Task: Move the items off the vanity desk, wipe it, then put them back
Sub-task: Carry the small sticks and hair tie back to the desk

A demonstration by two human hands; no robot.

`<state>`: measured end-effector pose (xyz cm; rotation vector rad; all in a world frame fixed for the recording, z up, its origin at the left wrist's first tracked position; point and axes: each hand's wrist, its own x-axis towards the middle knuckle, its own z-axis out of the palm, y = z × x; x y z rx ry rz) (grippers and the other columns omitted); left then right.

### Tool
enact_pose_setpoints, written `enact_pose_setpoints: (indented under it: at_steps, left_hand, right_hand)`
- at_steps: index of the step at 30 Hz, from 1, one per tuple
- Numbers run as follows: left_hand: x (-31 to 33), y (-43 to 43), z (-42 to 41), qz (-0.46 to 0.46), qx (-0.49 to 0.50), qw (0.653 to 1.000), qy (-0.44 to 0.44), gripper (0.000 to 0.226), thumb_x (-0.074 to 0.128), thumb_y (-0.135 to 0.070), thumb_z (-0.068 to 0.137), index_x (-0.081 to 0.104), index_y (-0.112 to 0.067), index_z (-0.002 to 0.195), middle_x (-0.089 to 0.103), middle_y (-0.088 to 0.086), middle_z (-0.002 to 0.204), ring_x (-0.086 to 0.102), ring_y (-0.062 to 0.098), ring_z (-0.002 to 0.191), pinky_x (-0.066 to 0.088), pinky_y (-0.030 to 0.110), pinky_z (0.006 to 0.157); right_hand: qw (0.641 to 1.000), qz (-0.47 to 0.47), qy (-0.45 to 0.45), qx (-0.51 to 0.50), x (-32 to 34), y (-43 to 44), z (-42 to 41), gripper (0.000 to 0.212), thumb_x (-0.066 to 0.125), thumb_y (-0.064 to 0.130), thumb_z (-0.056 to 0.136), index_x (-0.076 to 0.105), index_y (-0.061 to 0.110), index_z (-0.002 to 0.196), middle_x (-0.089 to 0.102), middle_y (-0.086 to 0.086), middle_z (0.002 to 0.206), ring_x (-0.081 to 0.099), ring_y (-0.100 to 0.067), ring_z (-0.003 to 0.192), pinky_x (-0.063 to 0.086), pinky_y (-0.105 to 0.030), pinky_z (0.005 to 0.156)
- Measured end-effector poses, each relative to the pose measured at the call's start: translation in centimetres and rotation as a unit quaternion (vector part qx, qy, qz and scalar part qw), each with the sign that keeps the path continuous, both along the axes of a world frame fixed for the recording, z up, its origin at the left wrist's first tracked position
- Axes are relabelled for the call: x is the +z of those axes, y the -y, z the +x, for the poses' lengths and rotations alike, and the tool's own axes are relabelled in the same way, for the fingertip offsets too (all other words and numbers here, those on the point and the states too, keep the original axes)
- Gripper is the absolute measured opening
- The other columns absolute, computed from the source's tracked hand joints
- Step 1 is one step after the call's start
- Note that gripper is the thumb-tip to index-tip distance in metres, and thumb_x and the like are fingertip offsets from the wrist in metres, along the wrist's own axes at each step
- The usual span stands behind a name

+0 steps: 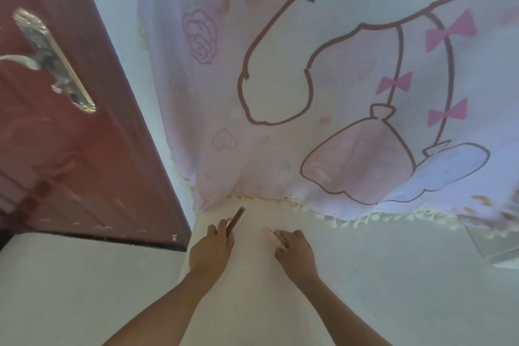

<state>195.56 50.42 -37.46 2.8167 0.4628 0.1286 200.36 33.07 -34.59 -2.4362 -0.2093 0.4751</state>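
My left hand (211, 250) grips a thin dark-red stick-like item (235, 220) that points up and away from me. My right hand (295, 251) pinches a small pale pink item (267, 231) together with a greyish piece (280, 236); what they are is too blurred to tell. Both hands hover over a narrow cream surface (252, 275) that runs away from me to the fringe of a hanging cloth. The vanity desk top itself is not clearly in view.
A large pink and white cartoon-print cloth (323, 78) with a tasselled hem hangs ahead. A dark red door (70, 149) with a silver lever handle (53, 59) stands at the left. Pale floor (407, 275) spreads on both sides. A light flat object (494, 244) lies at the right edge.
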Motion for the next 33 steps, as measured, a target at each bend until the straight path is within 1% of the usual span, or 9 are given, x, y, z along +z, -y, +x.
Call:
enact_pose_setpoints:
  at_steps: [4,9,12,15,20,23,26,30,33]
  left_hand:
    - [-0.3,-0.6,1.7,0.019,-0.004,1.000,0.000,0.032,0.080,-0.026,0.062,0.069,-0.007,0.085,0.050,0.006,0.050,0.042,0.019,0.023,0.022,0.015,0.025]
    - [-0.7,-1.1,3.2,-0.005,0.030,0.999,-0.031,0.050,0.087,-0.013,0.049,0.066,-0.002,0.093,0.059,0.014,0.063,0.056,0.027,0.042,0.036,0.024,0.029]
    - [-0.2,-1.2,3.6,-0.063,0.057,0.995,-0.052,0.046,0.068,-0.010,0.075,0.054,0.000,0.118,0.060,0.023,0.099,0.058,0.037,0.083,0.048,0.037,0.054]
    - [-0.2,-1.4,3.6,-0.098,0.066,0.992,-0.041,0.052,0.049,-0.017,0.089,0.032,-0.011,0.138,0.045,0.015,0.124,0.042,0.029,0.110,0.044,0.035,0.082]
    - [-0.2,-1.9,3.1,-0.197,0.062,0.978,-0.018,0.058,0.054,-0.017,0.087,0.029,-0.013,0.140,0.038,0.013,0.132,0.036,0.027,0.118,0.038,0.033,0.094]
    - [-0.3,-1.6,2.7,-0.228,0.061,0.972,-0.016,0.053,0.057,-0.014,0.084,0.038,-0.010,0.134,0.043,0.014,0.123,0.039,0.026,0.113,0.038,0.030,0.090]
    - [-0.5,-1.1,2.3,-0.250,0.064,0.966,-0.001,0.045,0.057,-0.011,0.083,0.046,-0.010,0.126,0.046,0.013,0.116,0.044,0.026,0.106,0.041,0.030,0.088]
    - [-0.5,-0.8,2.0,-0.260,0.067,0.963,0.010,0.041,0.057,-0.009,0.083,0.049,-0.010,0.123,0.046,0.012,0.114,0.046,0.025,0.104,0.044,0.032,0.089]
    - [-0.6,-1.0,2.0,-0.253,0.063,0.965,0.003,0.041,0.057,-0.011,0.083,0.048,-0.011,0.123,0.046,0.010,0.115,0.047,0.024,0.104,0.044,0.030,0.089]
  right_hand:
    - [1.000,-0.006,0.005,-0.001,0.2,-0.4,0.8,0.037,0.048,0.008,0.081,0.059,0.019,0.115,0.036,0.009,0.082,0.046,-0.016,0.073,0.034,-0.017,0.059]
    - [1.000,-0.020,-0.002,-0.015,0.0,-1.4,1.5,0.037,0.048,0.008,0.082,0.058,0.017,0.116,0.031,0.013,0.077,0.042,-0.009,0.063,0.031,-0.015,0.055]
    - [1.000,-0.025,-0.013,-0.009,0.0,-2.1,1.9,0.039,0.048,0.009,0.084,0.055,0.017,0.122,0.030,0.013,0.078,0.044,-0.016,0.075,0.033,-0.019,0.066]
    - [0.999,-0.029,-0.017,-0.010,0.0,-2.7,2.3,0.041,0.048,0.009,0.084,0.054,0.016,0.124,0.033,0.009,0.082,0.043,-0.016,0.076,0.032,-0.018,0.062]
    - [0.999,-0.029,-0.023,-0.013,-0.2,-3.6,2.9,0.041,0.048,0.010,0.086,0.051,0.015,0.127,0.038,0.003,0.095,0.043,-0.014,0.078,0.031,-0.015,0.056]
    - [0.999,-0.034,-0.031,-0.023,-0.3,-4.4,2.9,0.041,0.046,0.011,0.085,0.052,0.015,0.125,0.043,0.000,0.102,0.050,-0.019,0.083,0.038,-0.022,0.068]
    - [0.998,-0.038,-0.033,-0.042,-0.4,-5.6,2.8,0.043,0.045,0.016,0.088,0.048,0.018,0.131,0.047,-0.005,0.118,0.055,-0.025,0.100,0.041,-0.027,0.079]
    - [0.995,-0.041,-0.037,-0.087,-0.6,-7.2,3.2,0.042,0.044,0.021,0.090,0.046,0.015,0.132,0.045,-0.007,0.124,0.055,-0.028,0.104,0.040,-0.029,0.080]
    - [0.995,-0.064,-0.031,-0.068,-0.8,-8.4,3.5,0.037,0.043,0.025,0.092,0.048,0.014,0.126,0.046,-0.008,0.122,0.056,-0.029,0.100,0.041,-0.031,0.081]
